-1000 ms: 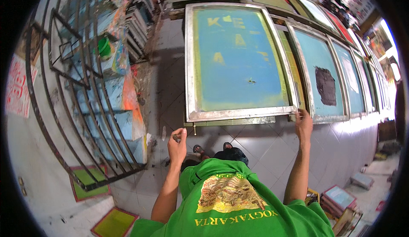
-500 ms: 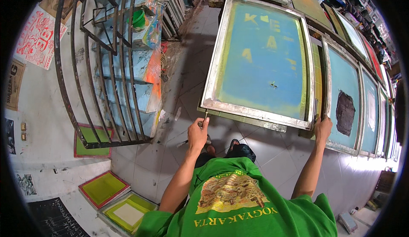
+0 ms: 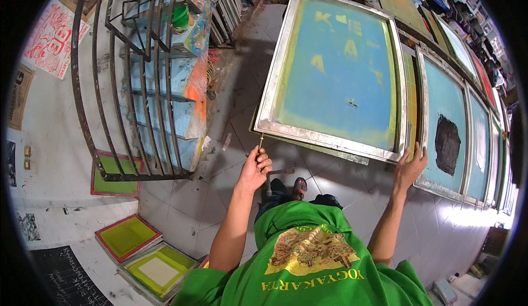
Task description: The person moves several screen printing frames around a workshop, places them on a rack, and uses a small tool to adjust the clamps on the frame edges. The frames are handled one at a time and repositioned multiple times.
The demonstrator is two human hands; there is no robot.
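Observation:
A large screen-printing frame (image 3: 333,129) with silvery edges and faded blue-yellow mesh lies over a greenish board (image 3: 360,160). Below its near left corner, my left hand (image 3: 254,169) is closed on a thin upright metal rod (image 3: 261,140), fingertips pinching it; the rod's lower part is partly hidden. At the near right corner, my right hand (image 3: 408,165) has its fingers apart and raised against the frame's edge; I cannot tell how firmly they touch. Another teal-meshed frame (image 3: 446,99), with a dark patch, stands just right of that hand.
Black railing (image 3: 137,176) and paint-stained blue steps (image 3: 190,118) holding a green bucket (image 3: 180,17) are on the left. Small screens (image 3: 125,234) lie at lower left. More frames (image 3: 396,3) are racked behind and rightward. My feet are on the tiled floor (image 3: 220,201).
The view has shifted, moving the frames right in the picture. My left hand has risen to the rod below the corner. My right hand's fingers have spread at the right corner.

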